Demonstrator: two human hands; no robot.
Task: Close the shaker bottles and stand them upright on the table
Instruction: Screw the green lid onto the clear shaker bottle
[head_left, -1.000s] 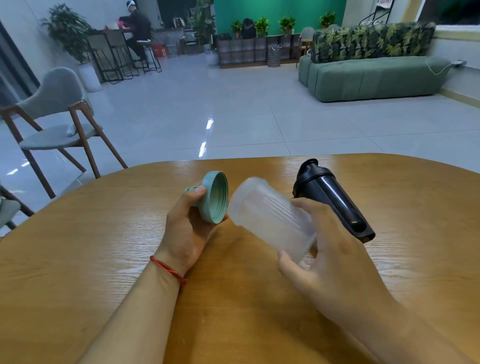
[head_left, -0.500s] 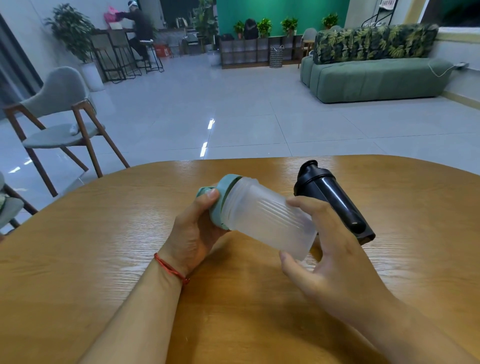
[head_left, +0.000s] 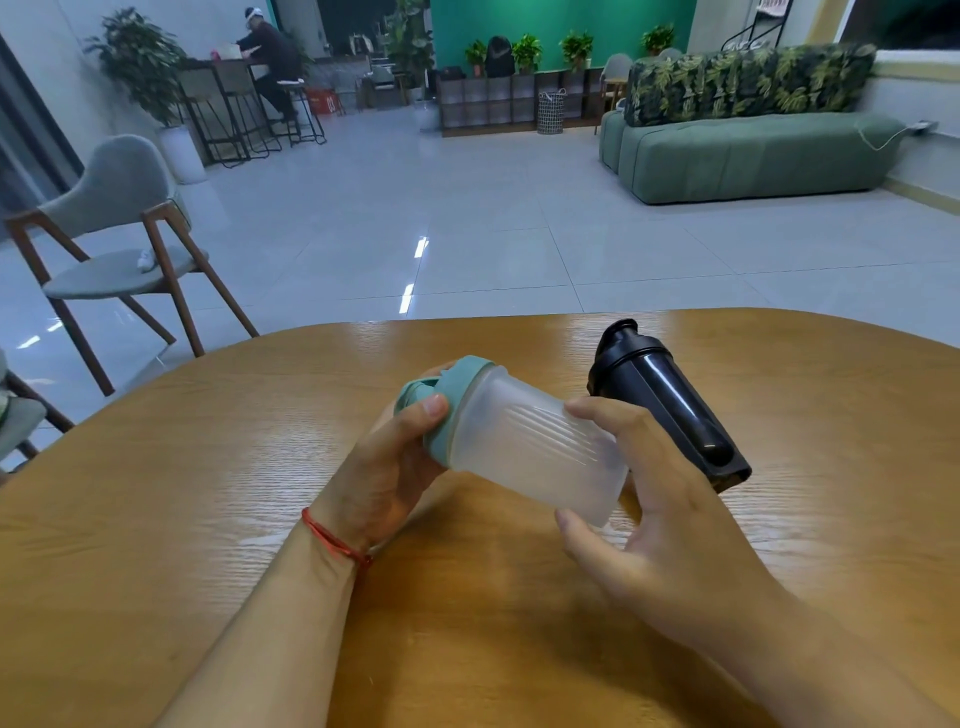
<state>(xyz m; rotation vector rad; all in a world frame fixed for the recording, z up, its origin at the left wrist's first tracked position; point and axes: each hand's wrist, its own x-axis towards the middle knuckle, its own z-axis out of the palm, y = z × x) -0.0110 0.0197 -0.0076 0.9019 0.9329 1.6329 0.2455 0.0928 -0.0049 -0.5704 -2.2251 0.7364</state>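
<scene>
Frosted clear shaker bottle (head_left: 535, 457) held tilted above the wooden table (head_left: 208, 493); our right hand (head_left: 644, 499) wraps its base, our left hand (head_left: 387, 467) clasps the mint lid (head_left: 451, 402) seated on its mouth. Black shaker bottle (head_left: 670, 405) lies capped just behind.

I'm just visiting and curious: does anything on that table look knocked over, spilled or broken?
The black shaker bottle lies on its side on the wooden table, lid on, not upright. The clear bottle is held tilted in both hands. No spill or damage shows.
</scene>
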